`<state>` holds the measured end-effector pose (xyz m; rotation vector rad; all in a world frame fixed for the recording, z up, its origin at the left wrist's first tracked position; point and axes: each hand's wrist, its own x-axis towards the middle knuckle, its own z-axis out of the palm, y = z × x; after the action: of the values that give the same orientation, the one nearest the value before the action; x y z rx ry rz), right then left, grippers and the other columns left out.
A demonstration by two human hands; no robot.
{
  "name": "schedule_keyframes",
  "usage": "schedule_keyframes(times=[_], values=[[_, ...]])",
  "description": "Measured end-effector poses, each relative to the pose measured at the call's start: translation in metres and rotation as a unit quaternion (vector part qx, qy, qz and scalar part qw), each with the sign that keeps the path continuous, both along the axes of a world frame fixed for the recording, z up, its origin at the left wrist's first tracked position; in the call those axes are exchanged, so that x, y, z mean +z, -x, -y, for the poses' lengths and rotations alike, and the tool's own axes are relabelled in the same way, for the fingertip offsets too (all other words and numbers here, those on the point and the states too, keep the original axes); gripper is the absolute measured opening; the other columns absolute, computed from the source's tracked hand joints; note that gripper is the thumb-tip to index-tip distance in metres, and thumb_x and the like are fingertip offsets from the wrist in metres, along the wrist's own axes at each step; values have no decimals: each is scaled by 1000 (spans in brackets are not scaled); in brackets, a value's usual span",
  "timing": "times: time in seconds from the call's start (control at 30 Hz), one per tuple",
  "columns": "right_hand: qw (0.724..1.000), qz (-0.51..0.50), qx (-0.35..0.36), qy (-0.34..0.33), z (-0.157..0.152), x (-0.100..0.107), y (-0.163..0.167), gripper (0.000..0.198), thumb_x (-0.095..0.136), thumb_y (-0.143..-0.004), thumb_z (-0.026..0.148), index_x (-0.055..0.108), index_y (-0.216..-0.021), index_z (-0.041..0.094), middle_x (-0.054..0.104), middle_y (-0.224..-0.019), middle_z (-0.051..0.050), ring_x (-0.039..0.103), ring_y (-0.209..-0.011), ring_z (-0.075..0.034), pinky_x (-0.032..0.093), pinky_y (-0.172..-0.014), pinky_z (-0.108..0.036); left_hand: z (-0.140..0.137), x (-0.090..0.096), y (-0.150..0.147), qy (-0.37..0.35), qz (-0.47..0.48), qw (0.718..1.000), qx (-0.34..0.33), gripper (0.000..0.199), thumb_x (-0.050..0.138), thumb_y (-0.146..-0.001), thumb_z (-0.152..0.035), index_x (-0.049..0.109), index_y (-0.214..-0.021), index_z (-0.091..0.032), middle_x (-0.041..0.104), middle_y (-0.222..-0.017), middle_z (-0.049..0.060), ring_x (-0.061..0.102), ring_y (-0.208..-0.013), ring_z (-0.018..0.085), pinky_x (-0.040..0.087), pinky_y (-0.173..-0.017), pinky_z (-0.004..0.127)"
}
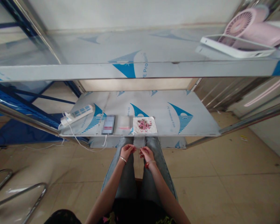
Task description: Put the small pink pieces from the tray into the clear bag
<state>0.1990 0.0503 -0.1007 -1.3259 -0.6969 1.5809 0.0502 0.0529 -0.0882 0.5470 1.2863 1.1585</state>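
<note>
Just in front of the shelf edge and above the thighs, a small translucent plastic bag [139,141] hangs between my hands. My left hand [127,151] pinches its near left corner, fingers closed. At the near right corner, my right hand [146,154] grips it with thumb and finger together. Beyond the bag, a white cloth or paper pad [151,121] lies on the lower shelf with a heap of small pink, red and dark beads [144,125] on it. To its left is a stack of clear bags [124,122] with a pink line across it.
A phone [108,124] with a cable lies left on the lower shelf [158,105], near a white power strip [80,114]. The upper shelf [84,71] carries a pink fan [254,26] and a white tray [238,48]. Metal chair legs [37,189] stand at lower left.
</note>
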Motion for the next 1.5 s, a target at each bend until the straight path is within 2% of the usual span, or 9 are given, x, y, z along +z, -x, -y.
schedule_keyframes(times=[0.23, 0.47, 0.8, 1.2, 1.37, 1.5], values=[[999, 41, 14, -12, 1, 7, 0, 42, 75, -52, 52, 59, -65, 17, 59, -58, 0, 58, -54, -14, 42, -47, -23, 1, 4, 1, -31, -98, 989, -102, 32, 76, -60, -43, 65, -68, -14, 66, -58, 3, 62, -56, 15, 47, -53, 23], [994, 75, 69, -46, 3, 15, 1, 35, 70, -59, 49, 63, -64, 15, 62, -62, -3, 58, -58, -15, 41, -49, -23, 2, 2, 0, -48, -110, 984, -128, 28, 74, -61, -41, 64, -63, -15, 65, -55, 2, 60, -54, 13, 45, -54, 23], [993, 80, 77, -48, 3, 11, -2, 35, 71, -58, 50, 65, -67, 16, 65, -65, -5, 59, -61, -16, 43, -51, -24, 2, 0, 1, -41, -130, 978, -159, 23, 71, -67, -36, 65, -67, -14, 68, -61, 4, 63, -60, 15, 49, -57, 24], [992, 89, 88, -28, 2, 3, 6, 35, 70, -54, 49, 61, -62, 17, 62, -58, -3, 54, -53, -14, 40, -51, -25, 2, -6, -3, -37, -156, 978, -134, 21, 73, -63, -33, 64, -61, -15, 64, -53, 2, 58, -50, 12, 45, -51, 23], [993, 83, 77, -29, 3, 3, 6, 29, 67, -58, 44, 60, -61, 16, 61, -57, -3, 55, -54, -13, 39, -49, -23, 1, -9, -4, -29, -130, 984, -122, 23, 75, -59, -35, 65, -60, -14, 64, -53, 2, 56, -49, 12, 45, -51, 23], [994, 82, 78, -14, 3, 9, 6, 31, 70, -56, 46, 61, -61, 16, 63, -59, -4, 55, -54, -14, 40, -49, -24, 1, -5, -4, -32, -108, 985, -129, 27, 74, -59, -40, 67, -59, -14, 65, -54, 3, 56, -50, 12, 45, -52, 23]])
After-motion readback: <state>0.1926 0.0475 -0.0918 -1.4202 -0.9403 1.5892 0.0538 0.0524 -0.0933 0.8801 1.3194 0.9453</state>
